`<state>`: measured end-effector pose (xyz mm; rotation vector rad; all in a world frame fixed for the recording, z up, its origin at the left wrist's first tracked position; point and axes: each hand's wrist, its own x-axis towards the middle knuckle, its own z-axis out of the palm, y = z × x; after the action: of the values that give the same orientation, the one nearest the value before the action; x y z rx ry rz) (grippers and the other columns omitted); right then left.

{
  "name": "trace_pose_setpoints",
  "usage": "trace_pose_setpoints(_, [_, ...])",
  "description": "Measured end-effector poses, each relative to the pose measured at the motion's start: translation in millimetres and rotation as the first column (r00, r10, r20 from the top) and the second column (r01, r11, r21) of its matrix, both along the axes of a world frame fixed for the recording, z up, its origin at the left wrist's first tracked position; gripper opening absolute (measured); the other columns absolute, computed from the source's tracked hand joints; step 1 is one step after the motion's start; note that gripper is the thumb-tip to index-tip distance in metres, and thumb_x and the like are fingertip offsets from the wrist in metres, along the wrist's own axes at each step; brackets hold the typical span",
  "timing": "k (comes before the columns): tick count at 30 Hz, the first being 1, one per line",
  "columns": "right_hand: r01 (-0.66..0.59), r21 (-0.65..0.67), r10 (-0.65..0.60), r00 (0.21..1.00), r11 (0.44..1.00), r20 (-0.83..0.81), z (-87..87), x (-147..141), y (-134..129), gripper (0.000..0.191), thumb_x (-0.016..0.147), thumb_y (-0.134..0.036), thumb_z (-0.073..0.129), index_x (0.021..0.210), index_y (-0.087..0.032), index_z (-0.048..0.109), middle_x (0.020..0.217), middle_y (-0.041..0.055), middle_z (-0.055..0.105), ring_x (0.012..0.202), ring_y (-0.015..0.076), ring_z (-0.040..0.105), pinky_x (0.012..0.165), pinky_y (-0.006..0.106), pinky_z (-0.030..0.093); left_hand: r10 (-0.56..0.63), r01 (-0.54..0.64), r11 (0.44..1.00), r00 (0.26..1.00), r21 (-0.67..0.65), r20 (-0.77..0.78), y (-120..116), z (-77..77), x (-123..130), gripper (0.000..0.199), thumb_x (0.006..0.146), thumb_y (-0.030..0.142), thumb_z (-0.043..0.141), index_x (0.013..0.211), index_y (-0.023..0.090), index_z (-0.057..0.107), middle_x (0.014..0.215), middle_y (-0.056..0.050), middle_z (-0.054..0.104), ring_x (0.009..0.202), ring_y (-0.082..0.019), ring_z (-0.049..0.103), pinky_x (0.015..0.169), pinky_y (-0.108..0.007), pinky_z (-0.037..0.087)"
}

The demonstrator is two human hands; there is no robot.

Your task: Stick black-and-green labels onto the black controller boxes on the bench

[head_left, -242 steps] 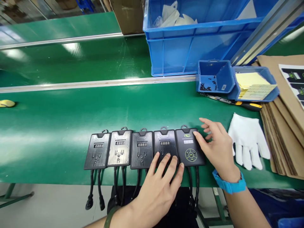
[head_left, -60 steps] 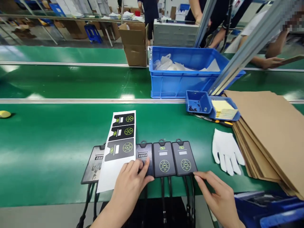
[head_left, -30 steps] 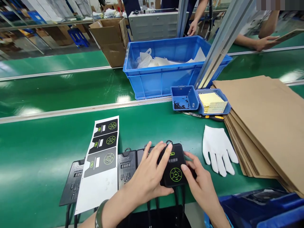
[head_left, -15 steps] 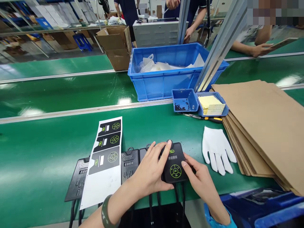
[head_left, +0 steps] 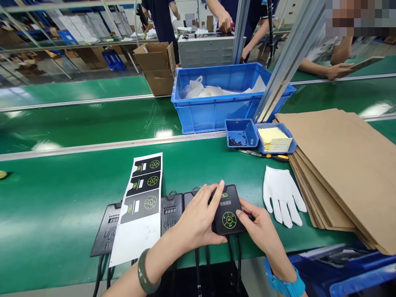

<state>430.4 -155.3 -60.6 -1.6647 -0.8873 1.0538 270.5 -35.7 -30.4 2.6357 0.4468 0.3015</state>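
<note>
A black control box (head_left: pixel 229 209) with a green-printed label and a small digit window stands at the front of the bench. My left hand (head_left: pixel 201 214) grips its left side, fingertips at the top edge and thumb low. At its right edge, my right hand (head_left: pixel 258 225) holds it between thumb and fingers. Left of my left hand is another black box (head_left: pixel 170 210) with no label on its face, and a further one (head_left: pixel 107 231) lies beyond the sticker sheet. That white sheet (head_left: pixel 136 243) carries several dark printed labels and lies across the boxes. Black cables hang below.
A white glove (head_left: pixel 282 196) lies to the right, beside stacked brown cardboard (head_left: pixel 340 165). Behind are a screw bin (head_left: pixel 241 142), a tray of yellow slips (head_left: pixel 276 138), a yellow-handled screwdriver (head_left: pixel 276 157) and a large blue crate (head_left: pixel 216 109). Other people stand across the line.
The whole view has shifted slightly. My hands stay on the control box with barely any movement. A yellow object now shows at the left edge, and a co-worker's hand has lowered at the back.
</note>
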Motion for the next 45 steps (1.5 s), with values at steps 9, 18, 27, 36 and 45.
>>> trace_pose_setpoints(9, [0.028,0.022,-0.024,0.986,0.999,-0.164,-0.3,0.3,0.7,0.056,0.085,-0.038,0.056,0.134,-0.009,0.057,0.102,0.0083,0.074,0.083,0.0201,0.065,0.078,0.033,0.055,-0.002,0.002,1.000,1.000,-0.005,0.027,-0.6,0.2,0.1,0.159,0.043,0.042,0.095,0.150,0.019,-0.020,0.141,-0.023,0.040,0.130,-0.044,0.041,0.105,-0.062,0.041])
trace_pose_setpoints(18, [-0.031,0.025,0.033,0.995,0.999,-0.091,-4.0,7.0,-5.2,0.056,0.089,-0.033,0.050,0.140,-0.011,0.051,0.117,0.0111,0.070,0.100,0.0227,0.066,0.085,0.035,0.056,0.010,-0.011,0.999,1.000,-0.039,-0.022,2.2,-3.7,-1.7,0.155,0.047,0.046,0.093,0.151,0.020,-0.019,0.145,-0.024,0.035,0.133,-0.045,0.037,0.107,-0.062,0.039])
trace_pose_setpoints(27, [-0.092,0.014,0.071,0.847,0.996,0.527,5.7,15.8,-18.1,0.042,0.098,-0.038,0.037,0.123,-0.019,0.065,0.120,0.0118,0.067,0.110,0.0244,0.063,0.095,0.040,0.052,0.016,-0.013,1.000,0.981,0.014,-0.193,8.4,-4.8,-2.7,0.145,0.050,0.061,0.087,0.153,0.016,-0.004,0.147,-0.026,0.038,0.140,-0.043,0.031,0.111,-0.071,0.017])
trace_pose_setpoints(36, [0.263,0.020,-0.070,0.182,0.965,0.981,-36.5,67.7,-28.4,0.055,0.100,-0.038,0.021,0.132,-0.012,0.058,0.142,0.0187,0.051,0.128,0.0382,0.046,0.102,0.063,0.038,-0.095,0.114,0.991,0.970,0.076,-0.222,2.4,-13.2,-0.1,0.116,0.071,0.083,0.052,0.154,0.014,0.010,0.157,-0.025,0.008,0.145,-0.041,0.003,0.113,-0.069,0.012])
trace_pose_setpoints(45, [0.281,0.031,-0.068,0.124,0.959,0.990,-44.3,66.9,-25.8,0.056,0.101,-0.036,0.018,0.134,-0.013,0.057,0.143,0.0177,0.051,0.130,0.0362,0.048,0.105,0.061,0.036,-0.525,0.525,0.850,0.851,-0.032,0.022,-52.7,-65.9,3.9,0.065,0.098,0.029,0.050,0.153,0.031,0.016,0.142,-0.006,0.051,0.131,-0.023,0.048,0.110,-0.041,0.043])
